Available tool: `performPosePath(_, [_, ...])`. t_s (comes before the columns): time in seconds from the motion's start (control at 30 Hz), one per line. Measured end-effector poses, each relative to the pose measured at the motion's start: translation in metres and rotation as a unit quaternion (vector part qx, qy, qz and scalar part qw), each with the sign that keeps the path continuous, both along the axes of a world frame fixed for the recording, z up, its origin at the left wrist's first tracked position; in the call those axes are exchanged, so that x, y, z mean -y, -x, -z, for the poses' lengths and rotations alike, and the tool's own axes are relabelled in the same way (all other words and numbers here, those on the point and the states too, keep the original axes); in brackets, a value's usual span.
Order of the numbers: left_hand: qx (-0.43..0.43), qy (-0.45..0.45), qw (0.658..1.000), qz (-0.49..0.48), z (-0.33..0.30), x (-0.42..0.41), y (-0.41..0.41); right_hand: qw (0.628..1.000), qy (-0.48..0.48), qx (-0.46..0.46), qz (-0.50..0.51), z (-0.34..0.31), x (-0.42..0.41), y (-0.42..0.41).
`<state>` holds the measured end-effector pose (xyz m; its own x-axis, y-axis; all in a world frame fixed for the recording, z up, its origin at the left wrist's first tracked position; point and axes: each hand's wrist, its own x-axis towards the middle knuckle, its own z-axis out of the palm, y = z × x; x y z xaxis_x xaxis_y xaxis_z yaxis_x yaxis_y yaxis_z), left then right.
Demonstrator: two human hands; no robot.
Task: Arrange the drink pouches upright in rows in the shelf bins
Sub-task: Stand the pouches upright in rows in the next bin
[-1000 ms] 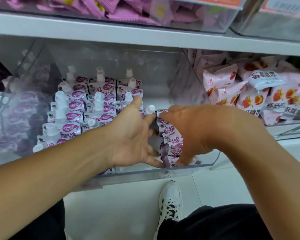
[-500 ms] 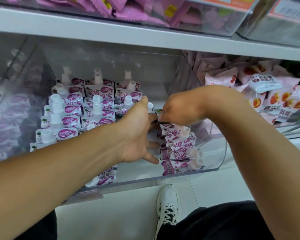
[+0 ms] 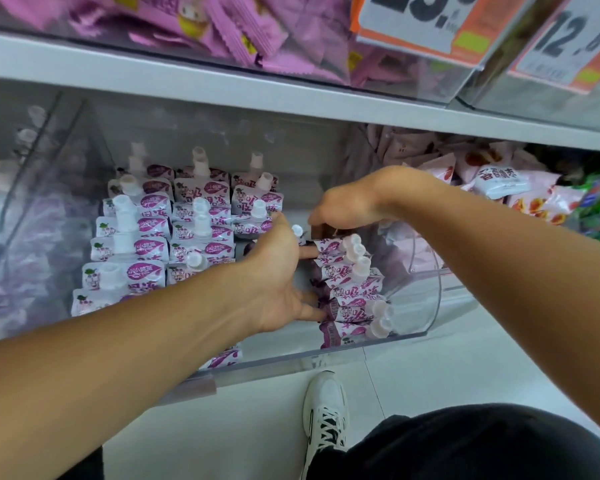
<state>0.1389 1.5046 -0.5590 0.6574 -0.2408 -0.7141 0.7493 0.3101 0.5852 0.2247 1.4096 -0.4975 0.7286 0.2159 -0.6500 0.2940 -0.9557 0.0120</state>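
In the clear bin (image 3: 426, 306), both hands' (image 3: 281, 271) fingers hide among tilted pouches (image 3: 347, 292), grip unclear

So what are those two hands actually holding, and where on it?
The left hand presses spread fingers against the bottoms of the tipped purple drink pouches. The right hand curls over that row's far end; its exact grip is hidden.
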Motion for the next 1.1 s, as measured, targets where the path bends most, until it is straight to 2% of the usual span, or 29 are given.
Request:
performPosePath(0.2, [-0.002,0.017,0.999,-0.031,0.003,0.004,0.0,0.999,-0.038,-0.007,0.032,-0.003,-0.002,0.011])
performPosePath(0.4, [0.022,-0.058,0.998,-0.026,0.003,0.006,-0.004,0.997,-0.07,0.004,0.016,-0.01,0.001,0.015])
performPosePath(0.6, [0.042,-0.058,0.997,-0.033,0.004,0.015,-0.008,0.997,-0.003,0.029,-0.066,-0.011,0.002,0.025])
performPosePath(0.73, [0.076,-0.089,0.993,0.005,0.003,0.014,-0.008,0.987,0.063,0.065,-0.134,-0.016,0.011,0.036])
performPosePath(0.8, [0.081,-0.087,0.993,0.019,0.002,0.013,-0.007,0.984,0.042,0.101,-0.143,-0.026,0.023,0.044])
performPosePath(0.9, [0.087,-0.097,0.991,0.035,-0.001,0.012,-0.005,0.972,-0.039,0.167,-0.162,-0.046,0.045,0.073])
performPosePath(1.1, [0.109,-0.113,0.986,0.056,0.0,0.011,-0.001,0.985,-0.08,0.086,-0.124,-0.037,0.053,0.107])
